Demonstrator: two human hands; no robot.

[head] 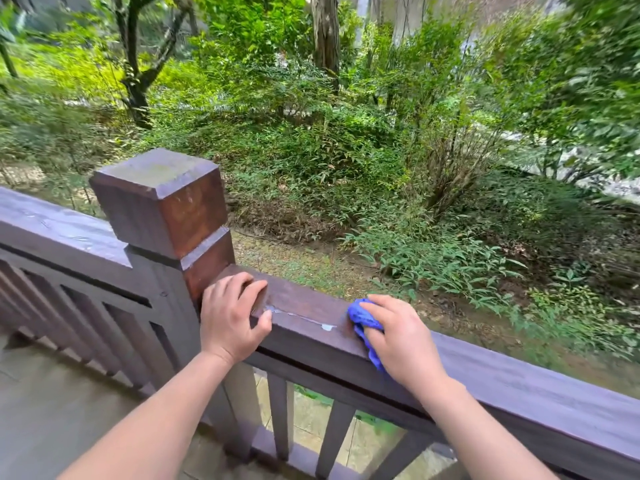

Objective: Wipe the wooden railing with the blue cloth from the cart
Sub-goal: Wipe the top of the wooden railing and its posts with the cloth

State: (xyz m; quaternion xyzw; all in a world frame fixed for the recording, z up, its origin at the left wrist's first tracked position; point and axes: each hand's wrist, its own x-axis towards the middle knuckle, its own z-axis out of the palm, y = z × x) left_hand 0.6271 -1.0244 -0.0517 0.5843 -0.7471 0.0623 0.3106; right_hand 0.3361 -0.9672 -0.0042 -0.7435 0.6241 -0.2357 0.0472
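Note:
The dark brown wooden railing [519, 382] runs from the left down to the lower right, with a square post [166, 202] rising from it. My right hand [401, 337] presses a crumpled blue cloth [362, 320] onto the top rail, right of centre. My left hand [232, 317] rests on the rail beside the post, fingers curled over the far edge and thumb on the near edge, holding no object. A pale wet streak [304, 318] lies on the rail between the two hands. No cart is in view.
Vertical balusters [277, 417] stand under the rail. A paved floor [52, 410] lies at the lower left on my side. Beyond the rail the ground drops to dense green shrubs [433, 265] and trees [325, 36].

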